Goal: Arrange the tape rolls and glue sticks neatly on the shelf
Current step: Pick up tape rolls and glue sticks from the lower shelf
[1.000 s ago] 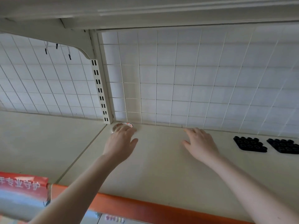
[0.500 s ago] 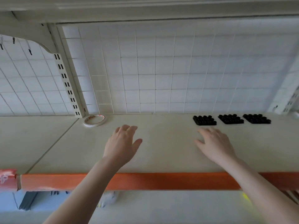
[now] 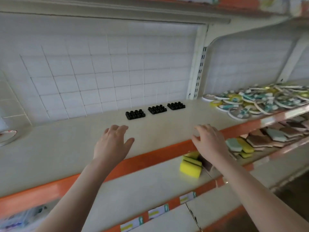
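— Can you see the whole tape roll [image 3: 7, 136]?

— No. The left edge cuts it off.

— And that pile of tape rolls [image 3: 257, 102]?

— Blurry, and the right edge cuts it. I can't count them.

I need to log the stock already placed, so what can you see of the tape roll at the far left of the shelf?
The tape roll lies flat on the cream shelf, at the picture's left edge, which cuts part of it off. It looks like a thin white ring with red marks on its top face; the print is too blurred to read. It sits near the back grid wall. Neither hand touches it.
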Available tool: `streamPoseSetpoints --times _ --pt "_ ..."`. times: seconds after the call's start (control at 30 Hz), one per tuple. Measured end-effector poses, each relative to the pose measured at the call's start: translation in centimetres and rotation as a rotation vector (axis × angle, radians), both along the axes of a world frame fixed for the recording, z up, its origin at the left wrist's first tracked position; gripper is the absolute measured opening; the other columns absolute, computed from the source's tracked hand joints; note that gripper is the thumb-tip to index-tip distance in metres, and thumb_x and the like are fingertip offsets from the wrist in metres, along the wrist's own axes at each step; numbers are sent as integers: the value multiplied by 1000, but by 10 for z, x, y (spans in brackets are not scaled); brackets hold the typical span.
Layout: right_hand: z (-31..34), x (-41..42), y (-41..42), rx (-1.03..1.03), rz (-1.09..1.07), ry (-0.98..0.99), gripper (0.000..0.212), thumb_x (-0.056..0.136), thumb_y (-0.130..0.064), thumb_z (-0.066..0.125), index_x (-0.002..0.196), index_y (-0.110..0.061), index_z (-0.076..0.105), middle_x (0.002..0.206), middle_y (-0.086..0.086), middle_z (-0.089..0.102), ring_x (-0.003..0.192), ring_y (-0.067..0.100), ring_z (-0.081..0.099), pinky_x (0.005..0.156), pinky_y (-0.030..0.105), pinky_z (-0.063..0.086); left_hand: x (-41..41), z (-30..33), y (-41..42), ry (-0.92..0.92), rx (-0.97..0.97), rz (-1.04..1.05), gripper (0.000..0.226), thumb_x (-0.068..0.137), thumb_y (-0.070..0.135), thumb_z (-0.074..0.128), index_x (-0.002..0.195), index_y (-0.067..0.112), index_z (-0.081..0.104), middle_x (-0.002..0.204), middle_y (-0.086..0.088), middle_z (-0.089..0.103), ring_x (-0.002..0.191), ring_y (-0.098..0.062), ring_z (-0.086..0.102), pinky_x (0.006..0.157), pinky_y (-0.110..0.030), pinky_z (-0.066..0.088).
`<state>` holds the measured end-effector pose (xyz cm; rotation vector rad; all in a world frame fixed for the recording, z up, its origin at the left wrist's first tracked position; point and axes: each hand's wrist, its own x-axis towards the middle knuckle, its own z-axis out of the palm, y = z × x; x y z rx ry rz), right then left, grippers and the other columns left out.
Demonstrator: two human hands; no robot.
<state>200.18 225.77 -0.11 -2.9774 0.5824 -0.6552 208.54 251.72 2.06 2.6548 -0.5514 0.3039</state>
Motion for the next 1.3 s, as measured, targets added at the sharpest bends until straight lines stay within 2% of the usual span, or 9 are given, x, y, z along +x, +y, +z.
streamPoseSetpoints --times 0.27,0.43,0.57,0.73,0.87,1.1,1.3 --pt "-4 -46 -147 13 -36 -63 33 95 -35 44 122 -17 53 119 5 56 110 25 52 90 36 40 -36 7 -157 -36 -36 -45 49 93 39 50 137 21 42 136 -3 45 126 -22 38 90 -37 41" --pt "-5 -75 -250 27 17 -120 30 93 -32 50 118 -18 56 110 4 59 103 24 56 83 35 45 -68 7 -274 -13 -92 -71 48 93 38 50 138 21 42 137 -3 45 127 -22 38 95 -35 38" --pt "-4 -89 -324 39 -2 -112 30 93 -33 50 118 -17 57 105 3 60 100 23 56 80 33 43 -83 10 -343 -25 -113 -94 47 93 38 50 137 22 43 136 -1 46 126 -20 39 94 -32 38" --pt "-13 -90 -391 64 -36 -200 27 85 -24 63 109 -9 65 98 10 64 92 32 61 77 41 47 -80 10 -409 -47 -117 -124 46 93 38 51 136 23 45 135 1 47 125 -19 40 93 -30 38" --pt "-20 -77 -431 41 -51 -222 29 84 -21 66 110 -9 65 98 11 66 93 34 60 78 42 48 -61 7 -456 -73 -149 -161 44 91 38 53 132 22 49 134 0 49 123 -21 42 93 -32 38" --pt "-16 -41 -508 -81 -54 -294 26 79 -16 70 103 -7 66 91 12 64 80 33 63 64 40 52 -16 6 -535 -110 -207 -222 43 88 32 60 128 18 55 133 -5 51 121 -28 47 92 -37 41" --pt "-14 -16 -556 -56 -50 -277 28 81 -18 69 106 -6 66 93 13 66 88 34 63 71 43 53 -4 6 -583 -93 -174 -214 43 88 35 59 128 19 55 131 -4 53 121 -25 47 93 -34 39"
